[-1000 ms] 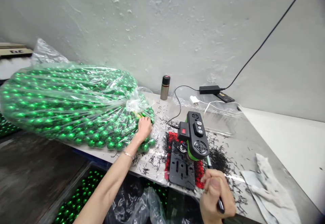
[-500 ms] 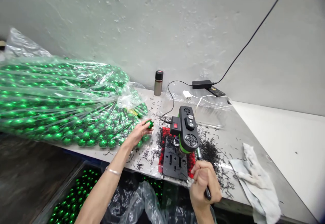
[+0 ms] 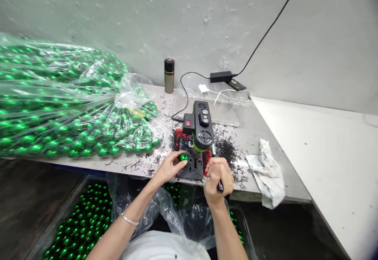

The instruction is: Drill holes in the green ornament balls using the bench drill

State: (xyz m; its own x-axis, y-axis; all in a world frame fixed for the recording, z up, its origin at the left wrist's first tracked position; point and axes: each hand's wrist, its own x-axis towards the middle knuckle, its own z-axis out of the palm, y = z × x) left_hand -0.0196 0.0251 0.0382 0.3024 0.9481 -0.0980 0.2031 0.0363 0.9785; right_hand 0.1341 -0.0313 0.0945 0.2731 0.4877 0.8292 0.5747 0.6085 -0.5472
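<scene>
Head view: the left hand (image 3: 169,168) is pinching a green ball (image 3: 183,157) at the plate (image 3: 196,174), near the machine (image 3: 203,127); the right hand (image 3: 219,176) is gripping the handle (image 3: 220,187).

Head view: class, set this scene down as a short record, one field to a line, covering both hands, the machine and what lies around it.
Left hand: holds a green ball between thumb and fingers, over the plate
Right hand: closed around the handle
Machine: black, with a red switch
Bag: clear, full of green balls, left of the machine
Scraps: black, scattered on the table
Bottle: upright, behind the machine
Cloth: whitish, crumpled, right of the right hand
</scene>
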